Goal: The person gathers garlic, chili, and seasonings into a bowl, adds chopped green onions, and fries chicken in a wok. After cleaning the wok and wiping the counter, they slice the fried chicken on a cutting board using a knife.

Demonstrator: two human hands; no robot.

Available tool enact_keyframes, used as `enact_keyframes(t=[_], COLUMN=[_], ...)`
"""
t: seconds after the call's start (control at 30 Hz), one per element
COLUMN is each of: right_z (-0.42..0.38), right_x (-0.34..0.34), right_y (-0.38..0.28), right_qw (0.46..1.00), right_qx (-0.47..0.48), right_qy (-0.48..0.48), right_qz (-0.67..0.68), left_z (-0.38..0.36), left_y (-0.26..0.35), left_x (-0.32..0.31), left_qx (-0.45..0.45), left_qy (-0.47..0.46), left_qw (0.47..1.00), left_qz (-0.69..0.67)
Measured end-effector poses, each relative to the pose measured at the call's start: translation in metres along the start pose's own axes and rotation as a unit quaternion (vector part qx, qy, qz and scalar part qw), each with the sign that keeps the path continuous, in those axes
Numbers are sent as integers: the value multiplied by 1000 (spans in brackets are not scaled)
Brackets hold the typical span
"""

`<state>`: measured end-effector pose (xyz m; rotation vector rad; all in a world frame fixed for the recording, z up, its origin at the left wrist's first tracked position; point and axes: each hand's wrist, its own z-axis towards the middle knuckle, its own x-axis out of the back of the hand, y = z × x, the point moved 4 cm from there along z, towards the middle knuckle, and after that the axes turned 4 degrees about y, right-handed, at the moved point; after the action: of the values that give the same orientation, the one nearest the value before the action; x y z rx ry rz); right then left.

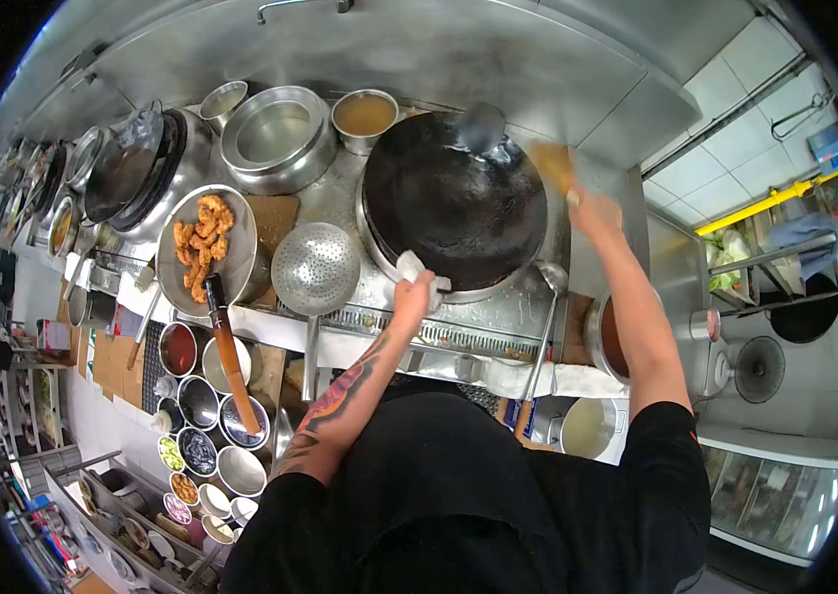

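A large dark wok [448,213] sits on the stove, its inside wet-looking, with a blurred dark round shape and water at its upper right rim. My left hand [413,297] is closed on a white cloth [422,272] at the wok's lower left rim. To the right of the wok, my right hand [594,213] is closed around a tan brush-like tool [552,166], blurred by motion. Left of the wok lies a perforated strainer [316,267]. A ladle [551,277] rests at the wok's lower right.
A pot with fried pieces [203,238] and tongs [230,356] stands left. Behind are a lidded-looking metal pot [275,134] and a bowl of brown liquid [365,114]. Ingredient bowls [198,401] fill the lower left. A pot of red sauce [609,337] stands right.
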<state>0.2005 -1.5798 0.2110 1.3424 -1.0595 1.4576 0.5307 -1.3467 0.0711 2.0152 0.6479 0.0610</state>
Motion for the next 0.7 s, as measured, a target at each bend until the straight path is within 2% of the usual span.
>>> enact_keyframes(t=[0.03, 0.07, 0.1, 0.13, 0.17, 0.2, 0.23, 0.27, 0.3, 0.33, 0.37, 0.43, 0.47, 0.53, 0.57, 0.6, 0.67, 0.7], right_z=[-14, -29, -42, -48, -45, -45, -54, -28, 6, 25, 22, -14, -22, -12, 41, 22, 21, -8], right_x=[89, 85, 77, 70, 65, 43, 36, 49, 32, 16, 24, 43, 11, 29, -20, 39, 6, 21], right_y=[-66, -92, -115, -126, -121, -118, -128, -110, -85, -65, -81, -134, -135, -151, -114, -143, -159, -181], right_qw=[983, 984, 992, 995, 995, 982, 919, 950, 985, 989, 990, 992, 955, 908, 942, 985, 989, 994], right_qx=[-112, -110, -59, -10, -9, 39, 83, -44, -86, -126, -121, -18, 88, 58, -34, -125, -147, -42], right_qy=[68, 65, 14, -34, -33, -170, -303, -269, -142, -11, -9, -95, -183, -351, -310, -14, 8, -99], right_qz=[-125, -125, -110, -93, -91, 75, 239, 150, 39, -72, -70, -84, 216, 221, 121, 116, 24, -13], left_z=[-5, -9, -10, -9, -9, -9, -13, -16, -11, -16, -19, -21, -17, -21, -20, -19, -18, -17], left_y=[12, 13, 14, 15, 16, 22, 26, 27, 21, 22, 30, 31, 32, 25, 21, 18, 17, 20], left_x=[-7, -8, -9, -10, -11, -11, -8, -9, -7, -7, -9, -6, -6, -5, -5, -8, -6, -5], left_qx=[49, 52, 64, 74, 70, 68, 86, 106, 110, 112, 109, 108, 108, 107, 118, 119, 133, 132], left_qy=[-25, -23, -26, -30, -43, -38, -48, -60, -73, -69, -72, -79, -77, -100, -109, -113, -107, -109], left_qw=[996, 996, 995, 994, 994, 994, 994, 992, 991, 991, 991, 991, 991, 989, 987, 986, 985, 985], left_qz=[-73, -74, -74, -72, -73, -73, -50, -28, -23, -25, -22, 15, 15, -2, 0, -3, 3, 5])
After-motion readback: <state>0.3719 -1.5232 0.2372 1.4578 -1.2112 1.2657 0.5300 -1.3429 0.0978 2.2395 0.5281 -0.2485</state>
